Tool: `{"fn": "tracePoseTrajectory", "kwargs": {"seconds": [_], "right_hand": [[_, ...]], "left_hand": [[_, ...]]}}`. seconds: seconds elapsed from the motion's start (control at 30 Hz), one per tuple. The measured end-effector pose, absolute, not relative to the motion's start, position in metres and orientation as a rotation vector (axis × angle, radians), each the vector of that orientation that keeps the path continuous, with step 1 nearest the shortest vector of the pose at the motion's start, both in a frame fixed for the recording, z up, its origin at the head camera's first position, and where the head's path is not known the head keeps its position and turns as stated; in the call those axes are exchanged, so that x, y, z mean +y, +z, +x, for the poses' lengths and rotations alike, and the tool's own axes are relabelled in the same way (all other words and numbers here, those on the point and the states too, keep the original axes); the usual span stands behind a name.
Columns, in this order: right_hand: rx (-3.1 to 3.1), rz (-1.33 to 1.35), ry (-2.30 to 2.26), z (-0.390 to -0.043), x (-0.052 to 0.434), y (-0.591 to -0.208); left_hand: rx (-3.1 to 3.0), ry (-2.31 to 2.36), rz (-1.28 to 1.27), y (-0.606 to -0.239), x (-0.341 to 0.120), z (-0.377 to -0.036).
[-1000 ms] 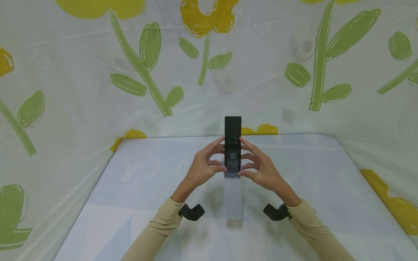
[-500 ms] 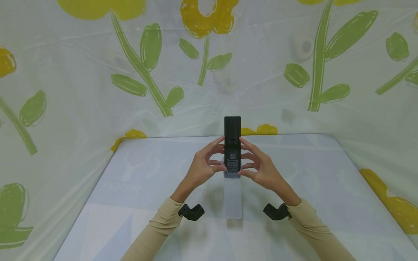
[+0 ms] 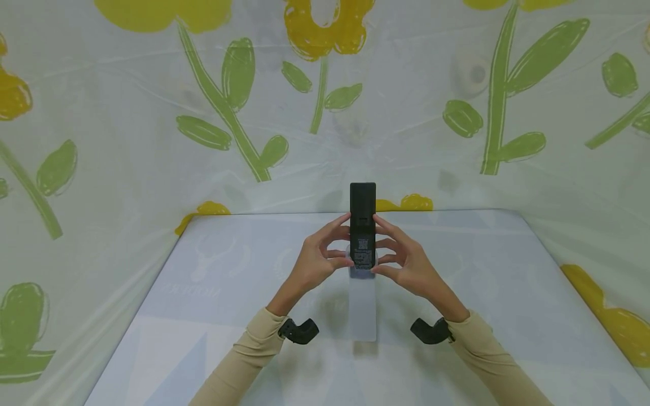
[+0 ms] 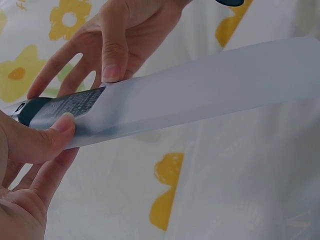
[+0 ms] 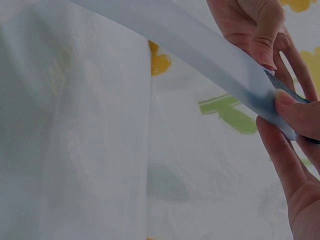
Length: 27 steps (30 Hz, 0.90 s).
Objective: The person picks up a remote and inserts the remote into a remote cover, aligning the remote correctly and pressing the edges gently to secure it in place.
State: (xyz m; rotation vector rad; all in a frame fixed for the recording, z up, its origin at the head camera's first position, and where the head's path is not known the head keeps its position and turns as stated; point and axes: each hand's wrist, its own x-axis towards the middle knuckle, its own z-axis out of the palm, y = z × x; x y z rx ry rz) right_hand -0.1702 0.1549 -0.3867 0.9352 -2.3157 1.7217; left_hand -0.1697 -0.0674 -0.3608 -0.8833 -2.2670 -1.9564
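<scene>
Left hand (image 3: 313, 262) pinches the lower left edge of the black remote (image 3: 363, 224), held upright above the worktop (image 3: 228, 293). Its lower end sits in a translucent sleeve (image 3: 363, 307). Right hand (image 3: 406, 262) pinches the right edge.

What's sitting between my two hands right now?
In the head view, a black remote control with its lower end in a translucent sleeve stands between the left hand and right hand; both pinch it.
</scene>
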Motion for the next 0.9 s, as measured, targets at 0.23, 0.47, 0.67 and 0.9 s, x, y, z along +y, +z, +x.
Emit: {"fn": "tracePoseTrajectory", "kwargs": {"seconds": [0.23, 0.47, 0.67, 0.9], "right_hand": [[-2.323, 0.911, 1.730, -0.1691, 0.1542, -0.3863], [-2.312, 0.904, 1.759, -0.1690, 0.1543, -0.3864], [-2.298, 0.903, 1.774, -0.1681, 0.1536, -0.3855], [-2.307, 0.894, 1.749, -0.1696, 0.1536, -0.3870]], "left_hand": [[-2.273, -1.959, -0.866, -0.3602, -0.0673, -0.1695], [-2.262, -1.979, -0.866, -0.3605, -0.0671, -0.1693], [-2.252, -1.983, -0.866, -0.3601, -0.0675, -0.1691], [-2.246, -1.976, -0.875, -0.3605, -0.0678, -0.1696]]}}
